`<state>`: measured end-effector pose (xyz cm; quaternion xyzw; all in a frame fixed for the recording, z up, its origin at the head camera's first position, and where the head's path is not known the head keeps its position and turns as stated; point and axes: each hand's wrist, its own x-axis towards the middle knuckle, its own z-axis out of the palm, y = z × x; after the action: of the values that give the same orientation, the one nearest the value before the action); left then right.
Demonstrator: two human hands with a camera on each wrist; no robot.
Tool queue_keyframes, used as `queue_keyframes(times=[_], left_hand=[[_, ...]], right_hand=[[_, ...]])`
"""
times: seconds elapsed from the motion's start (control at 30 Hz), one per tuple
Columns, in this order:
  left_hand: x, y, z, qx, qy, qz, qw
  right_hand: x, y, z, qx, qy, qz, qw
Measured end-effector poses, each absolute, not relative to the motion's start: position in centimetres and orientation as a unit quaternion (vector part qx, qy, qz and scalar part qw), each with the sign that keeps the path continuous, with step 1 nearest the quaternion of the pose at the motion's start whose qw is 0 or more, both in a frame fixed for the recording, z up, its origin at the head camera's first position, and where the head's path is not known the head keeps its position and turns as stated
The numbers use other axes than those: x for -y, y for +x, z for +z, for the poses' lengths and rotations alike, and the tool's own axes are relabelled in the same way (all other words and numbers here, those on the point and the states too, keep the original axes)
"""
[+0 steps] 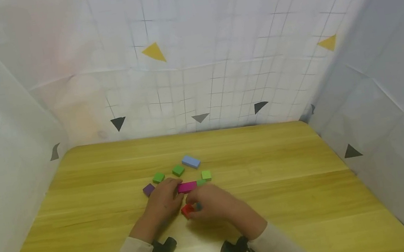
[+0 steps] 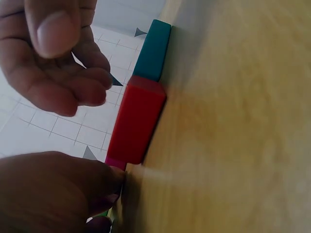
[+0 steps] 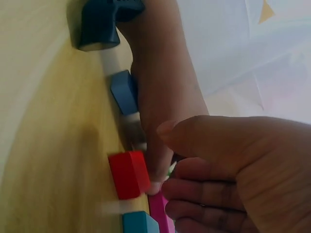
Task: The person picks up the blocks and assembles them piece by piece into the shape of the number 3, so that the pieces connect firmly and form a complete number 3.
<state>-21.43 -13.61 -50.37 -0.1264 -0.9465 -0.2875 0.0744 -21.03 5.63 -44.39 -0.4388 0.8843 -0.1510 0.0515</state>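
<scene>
My left hand pinches the left end of a magenta block between thumb and fingers, on the wooden table. A light green block adjoins that block's right end. Nearer my body, a red block stands beside a teal block. Over these two, in the head view, hovers my right hand. Both wrist views show its fingers loosely bent and apart from the blocks. Past the red block, a bluish block lies by the left forearm in the right wrist view.
Behind the hands lie a purple block, two green blocks, a pale blue block and a lime block. A patterned white sheet surrounds the table at the back and sides.
</scene>
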Motion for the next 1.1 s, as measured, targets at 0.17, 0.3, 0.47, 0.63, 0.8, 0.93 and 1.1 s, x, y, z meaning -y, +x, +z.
queue_keyframes(times=[0.17,0.3,0.47,0.63,0.8,0.93,1.1], left_hand=[[13.6,-21.4,-50.4,0.946,-0.126,-0.288,0.075],[13.6,-21.4,-50.4,0.948,-0.120,-0.287,0.067],[13.5,-21.2,-50.2,0.950,-0.112,-0.286,0.057],[13.5,-21.2,-50.2,0.951,-0.105,-0.289,0.046],[13.5,-21.2,-50.1,0.951,-0.104,-0.287,0.040],[13.5,-21.3,-50.0,0.952,-0.106,-0.285,0.041],[13.5,-21.3,-50.0,0.950,-0.109,-0.288,0.047]], right_hand=[[-5.1,-20.4,-44.6,-0.888,-0.436,-0.132,0.064],[-4.7,-20.1,-44.6,-0.887,-0.438,-0.126,0.076],[-4.4,-19.7,-44.7,-0.878,-0.460,-0.116,0.064],[-4.4,-19.5,-44.8,-0.866,-0.488,-0.107,0.040],[-4.4,-19.4,-44.7,-0.860,-0.501,-0.099,0.022],[-4.3,-19.4,-44.8,-0.862,-0.498,-0.092,0.013],[-4.4,-19.4,-45.0,-0.871,-0.484,-0.087,0.008]])
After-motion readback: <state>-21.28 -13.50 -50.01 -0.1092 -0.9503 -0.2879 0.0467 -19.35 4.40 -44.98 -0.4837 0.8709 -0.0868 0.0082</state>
